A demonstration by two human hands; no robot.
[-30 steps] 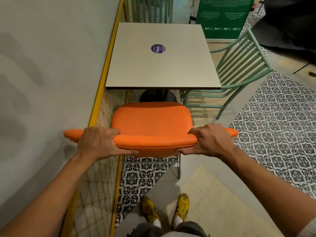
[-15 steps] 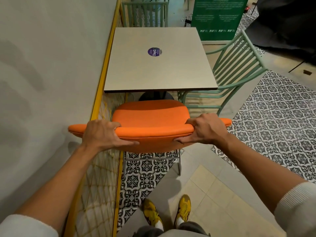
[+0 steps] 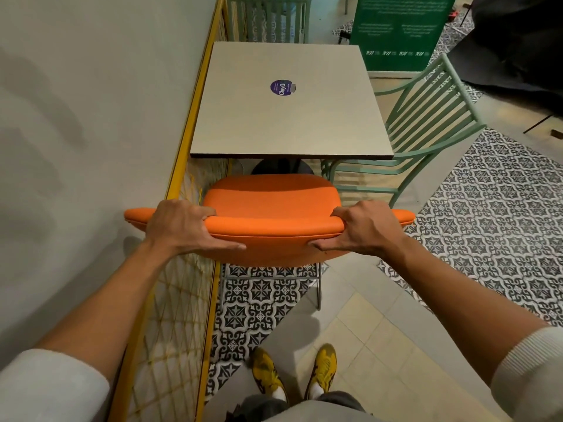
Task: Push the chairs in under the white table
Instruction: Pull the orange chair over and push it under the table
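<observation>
An orange padded chair [image 3: 271, 199] stands in front of me, its seat just short of the near edge of the white square table [image 3: 289, 117]. My left hand [image 3: 179, 226] grips the left part of the chair's curved backrest, and my right hand [image 3: 362, 228] grips the right part. A green slatted metal chair [image 3: 426, 117] stands at the table's right side, angled, its seat partly under the top. Another green chair [image 3: 271, 19] is at the far end of the table.
A grey wall [image 3: 76, 132] and a yellow wire-mesh rail [image 3: 182, 300] run along the left. A green sign board [image 3: 399, 28] stands beyond the table. Patterned floor tiles [image 3: 502, 223] lie to the right. My yellow shoes [image 3: 292, 373] are behind the chair.
The orange chair has slid forward toward the table with both hands still gripping its backrest; my arms have stretched out farther.
</observation>
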